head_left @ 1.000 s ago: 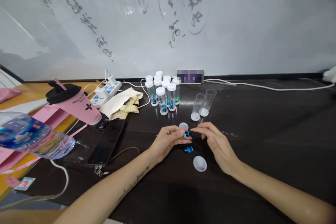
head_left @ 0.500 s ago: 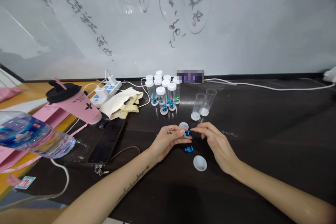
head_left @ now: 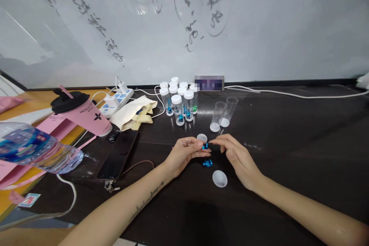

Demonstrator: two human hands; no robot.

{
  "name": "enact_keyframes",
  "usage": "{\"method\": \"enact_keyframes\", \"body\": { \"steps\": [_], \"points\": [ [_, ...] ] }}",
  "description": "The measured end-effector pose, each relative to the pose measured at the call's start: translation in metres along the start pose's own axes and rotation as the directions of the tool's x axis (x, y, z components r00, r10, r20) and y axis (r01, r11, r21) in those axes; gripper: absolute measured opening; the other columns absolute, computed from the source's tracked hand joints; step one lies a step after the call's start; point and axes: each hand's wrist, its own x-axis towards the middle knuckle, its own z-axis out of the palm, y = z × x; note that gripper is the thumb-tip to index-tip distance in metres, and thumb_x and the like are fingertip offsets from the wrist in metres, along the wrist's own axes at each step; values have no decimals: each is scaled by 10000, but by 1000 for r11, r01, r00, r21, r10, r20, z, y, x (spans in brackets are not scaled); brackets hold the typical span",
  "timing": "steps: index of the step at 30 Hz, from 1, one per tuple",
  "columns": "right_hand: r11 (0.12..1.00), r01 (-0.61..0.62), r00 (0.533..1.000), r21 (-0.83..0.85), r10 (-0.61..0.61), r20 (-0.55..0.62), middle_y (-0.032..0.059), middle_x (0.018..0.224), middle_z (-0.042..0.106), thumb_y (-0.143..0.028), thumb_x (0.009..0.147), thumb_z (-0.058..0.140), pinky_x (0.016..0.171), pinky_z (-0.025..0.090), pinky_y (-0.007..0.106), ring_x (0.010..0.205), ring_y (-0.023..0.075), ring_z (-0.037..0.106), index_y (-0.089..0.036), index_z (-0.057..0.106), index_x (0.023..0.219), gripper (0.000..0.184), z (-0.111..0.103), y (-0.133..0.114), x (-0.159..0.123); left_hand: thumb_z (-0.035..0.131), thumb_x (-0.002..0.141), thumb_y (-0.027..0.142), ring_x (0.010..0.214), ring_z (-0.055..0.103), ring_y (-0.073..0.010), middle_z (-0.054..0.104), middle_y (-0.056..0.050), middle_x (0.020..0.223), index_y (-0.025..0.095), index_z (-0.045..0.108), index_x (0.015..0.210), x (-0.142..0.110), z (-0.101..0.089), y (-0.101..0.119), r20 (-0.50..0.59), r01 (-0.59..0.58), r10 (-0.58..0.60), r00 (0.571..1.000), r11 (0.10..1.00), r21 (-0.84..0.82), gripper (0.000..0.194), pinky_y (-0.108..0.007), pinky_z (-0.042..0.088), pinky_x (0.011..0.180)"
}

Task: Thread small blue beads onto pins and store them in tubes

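Blue piece pinched in left hand; right hand loosely open alongside, contact unclear. Best: steady pinch, light touch.

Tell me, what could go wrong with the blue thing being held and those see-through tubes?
The small shiny blue piece could slip from the left hand's grip, since it's so little. The right hand might bump and tip the two tall, clear, open-topped cylindrical tubes standing just beyond it.
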Motion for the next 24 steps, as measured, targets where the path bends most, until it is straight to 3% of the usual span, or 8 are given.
{"method": "enact_keyframes", "body": {
  "steps": [24],
  "points": [
    [1000, -11, 1000, 3, 11, -11, 79, 1090, 474, -529, 980, 246, 786, 422, 378, 807, 192, 510, -246, 556, 1236, 491, 0, 0, -1, 753, 737, 263, 789, 708, -204, 730, -101, 801, 78, 691, 837, 0, 1, 1, 5, -3, 3, 1000, 1000, -1, 219, -329, 547, 810]
  ]
}}
